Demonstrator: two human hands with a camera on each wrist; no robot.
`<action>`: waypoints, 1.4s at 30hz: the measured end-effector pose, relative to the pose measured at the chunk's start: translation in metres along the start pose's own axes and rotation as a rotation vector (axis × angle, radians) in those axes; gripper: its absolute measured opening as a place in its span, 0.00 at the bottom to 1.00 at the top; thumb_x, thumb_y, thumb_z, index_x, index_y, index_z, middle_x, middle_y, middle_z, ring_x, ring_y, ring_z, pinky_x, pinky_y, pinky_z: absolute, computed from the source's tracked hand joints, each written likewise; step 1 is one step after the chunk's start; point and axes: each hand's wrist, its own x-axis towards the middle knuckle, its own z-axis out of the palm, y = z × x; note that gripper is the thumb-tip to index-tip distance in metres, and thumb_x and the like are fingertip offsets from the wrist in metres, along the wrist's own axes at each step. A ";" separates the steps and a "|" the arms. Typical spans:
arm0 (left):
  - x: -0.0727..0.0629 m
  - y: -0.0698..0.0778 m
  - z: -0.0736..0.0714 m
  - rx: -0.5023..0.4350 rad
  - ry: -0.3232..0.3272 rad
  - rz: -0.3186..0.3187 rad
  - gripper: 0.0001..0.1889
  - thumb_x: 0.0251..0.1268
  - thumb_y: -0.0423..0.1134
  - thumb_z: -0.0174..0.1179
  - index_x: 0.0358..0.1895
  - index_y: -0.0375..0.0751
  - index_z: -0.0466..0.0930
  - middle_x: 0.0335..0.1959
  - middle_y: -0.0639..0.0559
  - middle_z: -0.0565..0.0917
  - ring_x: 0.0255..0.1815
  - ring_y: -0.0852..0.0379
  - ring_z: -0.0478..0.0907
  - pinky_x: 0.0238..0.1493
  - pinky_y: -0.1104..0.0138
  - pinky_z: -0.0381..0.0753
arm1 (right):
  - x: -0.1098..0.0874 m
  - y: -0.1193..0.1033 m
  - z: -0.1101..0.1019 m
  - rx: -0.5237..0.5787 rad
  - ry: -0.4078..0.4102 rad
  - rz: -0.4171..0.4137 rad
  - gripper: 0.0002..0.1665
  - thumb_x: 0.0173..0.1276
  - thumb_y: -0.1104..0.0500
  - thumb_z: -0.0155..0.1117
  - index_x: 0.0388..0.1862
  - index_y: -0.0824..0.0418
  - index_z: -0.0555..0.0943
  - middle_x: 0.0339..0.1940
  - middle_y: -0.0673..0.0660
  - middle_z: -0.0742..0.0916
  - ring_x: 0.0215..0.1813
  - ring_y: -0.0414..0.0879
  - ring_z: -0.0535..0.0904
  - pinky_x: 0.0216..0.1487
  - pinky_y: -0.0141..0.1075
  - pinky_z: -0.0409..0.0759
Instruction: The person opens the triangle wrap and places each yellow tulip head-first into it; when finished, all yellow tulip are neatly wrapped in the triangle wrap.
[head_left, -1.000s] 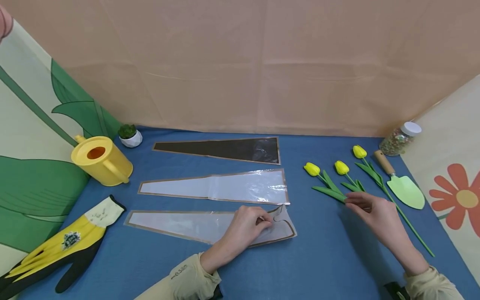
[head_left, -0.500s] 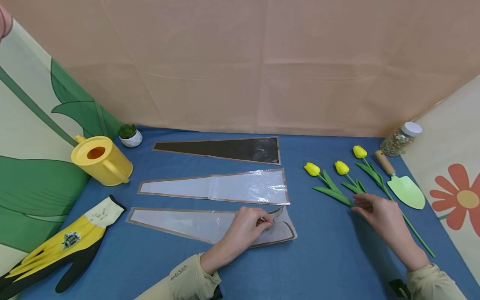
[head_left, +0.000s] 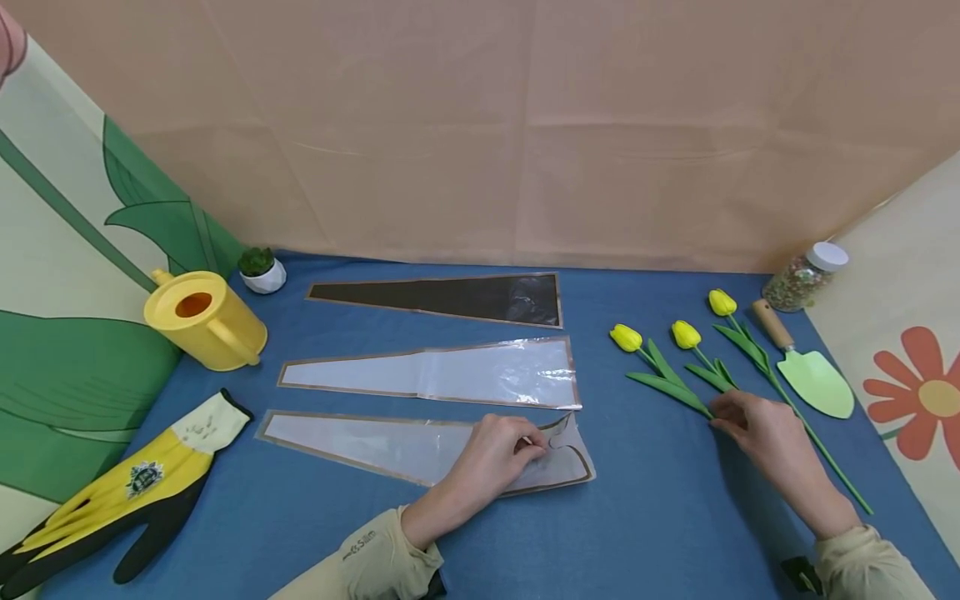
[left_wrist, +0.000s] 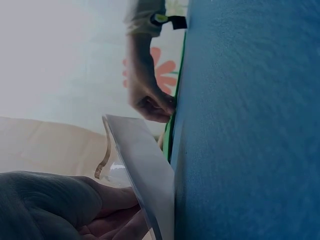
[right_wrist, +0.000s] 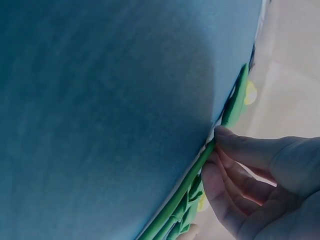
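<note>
On the blue cloth lie three tapered plastic flower sleeves with brown edging. My left hand (head_left: 491, 454) pinches the wide end of the nearest white sleeve (head_left: 352, 437), and its mouth stands raised and bowed, as the left wrist view shows. At the right, my right hand (head_left: 761, 429) has thumb and fingers closed on the green stem of the leftmost artificial tulip (head_left: 626, 338), just below its leaves. The right wrist view shows the stem (right_wrist: 187, 182) running past these fingertips, close to the cloth. Two more yellow tulips, a middle one (head_left: 686, 335) and a right one (head_left: 722, 302), lie beside it.
Behind lie another white sleeve (head_left: 495, 375) and a black one (head_left: 450, 300). At left are a yellow watering can (head_left: 225, 325), a small potted plant (head_left: 262, 272) and a gardening glove (head_left: 142, 475). A trowel (head_left: 816, 383) and a lidded jar (head_left: 798, 279) sit at right.
My right hand has slid a little rightward, from the tulip's leaves down onto its stem. The narrow end of the nearest sleeve has swung slightly away from me; my left hand keeps its place.
</note>
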 end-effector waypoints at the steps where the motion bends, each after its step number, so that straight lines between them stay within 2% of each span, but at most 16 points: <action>1: 0.000 0.000 0.000 -0.001 -0.002 0.000 0.03 0.65 0.27 0.75 0.35 0.37 0.93 0.34 0.50 0.92 0.30 0.63 0.86 0.32 0.75 0.80 | 0.000 0.000 0.000 0.000 -0.006 0.000 0.08 0.63 0.73 0.78 0.38 0.70 0.87 0.31 0.60 0.90 0.33 0.56 0.89 0.30 0.49 0.84; 10: 0.001 0.001 0.000 0.006 -0.006 -0.013 0.03 0.65 0.27 0.75 0.35 0.38 0.93 0.34 0.50 0.92 0.29 0.64 0.84 0.31 0.75 0.78 | 0.003 0.000 0.002 -0.004 -0.016 0.027 0.06 0.63 0.71 0.79 0.36 0.69 0.88 0.30 0.61 0.90 0.32 0.55 0.88 0.29 0.50 0.83; 22: 0.002 0.001 0.000 -0.001 -0.014 -0.022 0.03 0.66 0.28 0.75 0.35 0.38 0.94 0.34 0.51 0.92 0.32 0.65 0.87 0.33 0.76 0.80 | 0.001 -0.001 -0.003 -0.024 0.048 -0.035 0.05 0.62 0.71 0.80 0.35 0.67 0.90 0.31 0.60 0.91 0.29 0.52 0.85 0.27 0.46 0.82; 26: 0.000 0.000 0.000 -0.010 -0.018 -0.022 0.03 0.66 0.27 0.74 0.36 0.37 0.94 0.35 0.50 0.92 0.33 0.63 0.88 0.33 0.75 0.80 | 0.001 -0.005 -0.006 -0.012 0.021 0.006 0.05 0.63 0.69 0.80 0.36 0.68 0.90 0.31 0.61 0.91 0.29 0.51 0.85 0.26 0.42 0.80; 33: -0.001 -0.001 0.000 -0.017 -0.015 -0.017 0.03 0.65 0.27 0.75 0.36 0.38 0.93 0.35 0.50 0.92 0.33 0.62 0.88 0.33 0.74 0.81 | -0.003 -0.012 -0.012 0.008 0.064 0.009 0.06 0.62 0.68 0.81 0.36 0.68 0.91 0.31 0.60 0.91 0.30 0.55 0.87 0.26 0.45 0.81; 36: 0.000 0.000 0.000 -0.018 -0.012 -0.019 0.03 0.64 0.27 0.76 0.35 0.38 0.93 0.34 0.50 0.92 0.32 0.63 0.88 0.33 0.75 0.80 | -0.005 -0.018 -0.018 0.039 0.087 0.014 0.06 0.63 0.68 0.81 0.37 0.67 0.91 0.29 0.57 0.91 0.29 0.50 0.87 0.25 0.40 0.79; 39: 0.000 0.001 0.000 -0.017 -0.012 -0.027 0.02 0.65 0.29 0.76 0.35 0.39 0.93 0.34 0.51 0.92 0.32 0.65 0.87 0.32 0.76 0.80 | -0.008 -0.023 -0.025 0.092 0.096 0.030 0.05 0.66 0.67 0.80 0.40 0.67 0.91 0.29 0.54 0.91 0.27 0.41 0.84 0.24 0.34 0.77; 42: 0.000 0.002 0.000 -0.015 -0.011 -0.037 0.02 0.65 0.30 0.76 0.34 0.39 0.94 0.34 0.52 0.92 0.32 0.67 0.86 0.32 0.77 0.79 | -0.009 -0.026 -0.033 0.167 0.073 0.084 0.07 0.71 0.66 0.77 0.44 0.68 0.90 0.32 0.57 0.92 0.27 0.35 0.84 0.26 0.33 0.80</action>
